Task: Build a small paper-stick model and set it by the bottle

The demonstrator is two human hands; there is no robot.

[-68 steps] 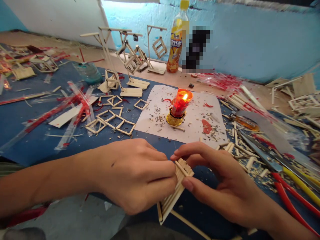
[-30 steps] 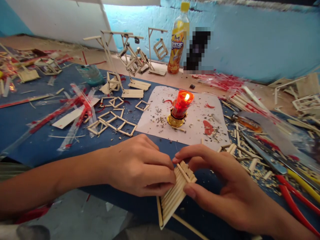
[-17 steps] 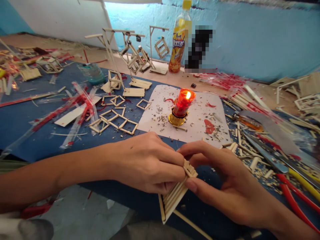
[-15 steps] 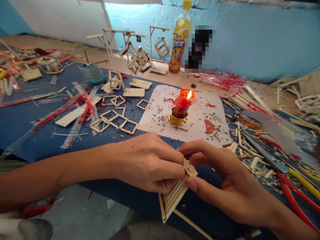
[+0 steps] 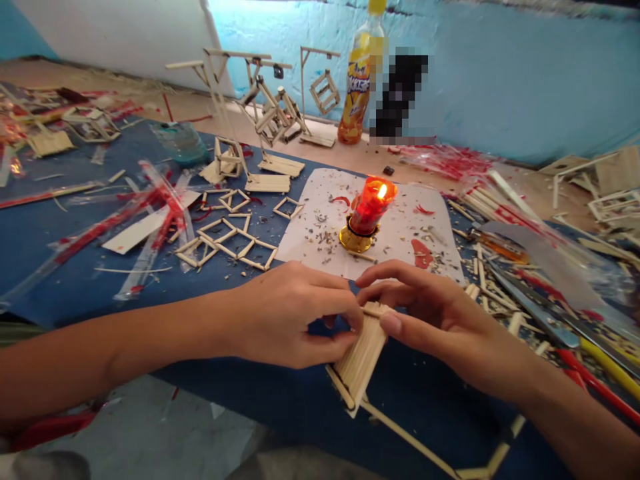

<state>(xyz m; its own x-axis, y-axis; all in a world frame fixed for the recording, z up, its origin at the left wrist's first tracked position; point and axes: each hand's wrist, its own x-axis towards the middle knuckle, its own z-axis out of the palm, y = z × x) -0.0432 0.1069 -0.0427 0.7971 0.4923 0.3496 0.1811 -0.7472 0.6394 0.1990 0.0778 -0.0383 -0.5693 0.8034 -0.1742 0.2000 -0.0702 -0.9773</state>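
Both hands are closed around a small flat panel of thin wooden sticks (image 5: 361,360), laid side by side with a cross stick near each end. My left hand (image 5: 300,317) pinches its left edge. My right hand (image 5: 435,320) grips the upper right corner with thumb and fingers. From the panel's lower end a long thin stick frame (image 5: 410,437) runs down to the right and bends up beneath my right forearm. Beyond the hands a lit red candle (image 5: 370,207) stands in a gold holder on a white sheet (image 5: 320,193) strewn with scraps.
Small stick squares (image 5: 235,240) lie left of the sheet. Behind them stand stick frames with hanging cubes (image 5: 273,120). A drink bottle (image 5: 356,87) is by the wall. Scissors (image 5: 540,307) and cut sticks (image 5: 500,300) lie at right. Red plastic wrappers (image 5: 155,220) are at left.
The panel has turned so its flat face shows more, and it sits slightly higher. More of the attached stick frame has come into view at the lower right. Both hands keep their hold.
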